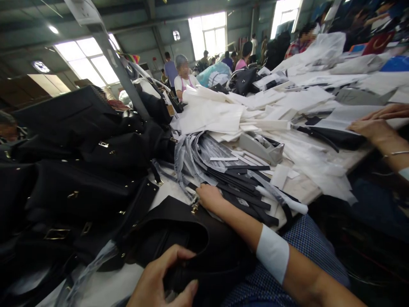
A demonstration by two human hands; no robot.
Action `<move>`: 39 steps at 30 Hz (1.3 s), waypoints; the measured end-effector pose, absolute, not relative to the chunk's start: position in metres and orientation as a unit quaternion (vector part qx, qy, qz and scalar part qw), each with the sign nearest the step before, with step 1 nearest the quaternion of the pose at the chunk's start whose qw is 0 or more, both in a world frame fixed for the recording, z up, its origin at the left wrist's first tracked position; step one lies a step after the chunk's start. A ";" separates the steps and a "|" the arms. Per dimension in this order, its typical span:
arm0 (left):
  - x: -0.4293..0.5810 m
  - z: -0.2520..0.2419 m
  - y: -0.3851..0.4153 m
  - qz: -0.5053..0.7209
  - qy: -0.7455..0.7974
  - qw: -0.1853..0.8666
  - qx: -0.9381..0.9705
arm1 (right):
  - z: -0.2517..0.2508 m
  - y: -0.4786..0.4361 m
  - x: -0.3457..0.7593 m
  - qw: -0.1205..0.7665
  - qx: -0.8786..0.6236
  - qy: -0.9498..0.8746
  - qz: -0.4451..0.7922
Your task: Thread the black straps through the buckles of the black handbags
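Observation:
A black handbag with a wide, gaping mouth lies at my lap and the table edge. My left hand is at its near side, thumb and index finger curved around the black material; the other fingers are hidden. At the far rim, my right hand is closed beside a gold-coloured metal clasp. The end of a plastic-wrapped strap appears to run into those fingers, though the grip itself is partly covered.
Several black bags are piled on the left. Wrapped straps, a grey tape dispenser and white sheets cover the table beyond. A co-worker's hands handle black material at right. A slanted metal post rises ahead.

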State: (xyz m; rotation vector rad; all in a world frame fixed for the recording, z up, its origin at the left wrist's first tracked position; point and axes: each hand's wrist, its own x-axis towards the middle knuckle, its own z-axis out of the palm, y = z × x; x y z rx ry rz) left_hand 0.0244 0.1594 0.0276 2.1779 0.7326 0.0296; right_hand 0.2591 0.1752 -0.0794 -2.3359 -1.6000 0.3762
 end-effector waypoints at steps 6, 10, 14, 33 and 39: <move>0.029 0.027 0.159 0.007 0.299 0.429 0.852 | -0.079 0.150 0.265 0.228 -0.821 -0.504 0.141; 0.033 0.029 0.163 -0.015 0.291 0.437 0.851 | -0.064 0.115 0.279 0.334 -0.819 -0.450 0.125; 0.043 0.032 0.168 0.002 0.276 0.440 0.854 | -0.042 0.063 0.277 0.621 -0.670 -0.357 0.195; 0.076 0.032 0.161 0.014 0.260 0.450 0.854 | -0.022 -0.012 0.181 0.622 -0.648 -0.355 0.261; 0.073 0.032 0.157 0.037 0.256 0.412 0.874 | -0.024 -0.012 0.169 0.609 -0.654 -0.393 0.215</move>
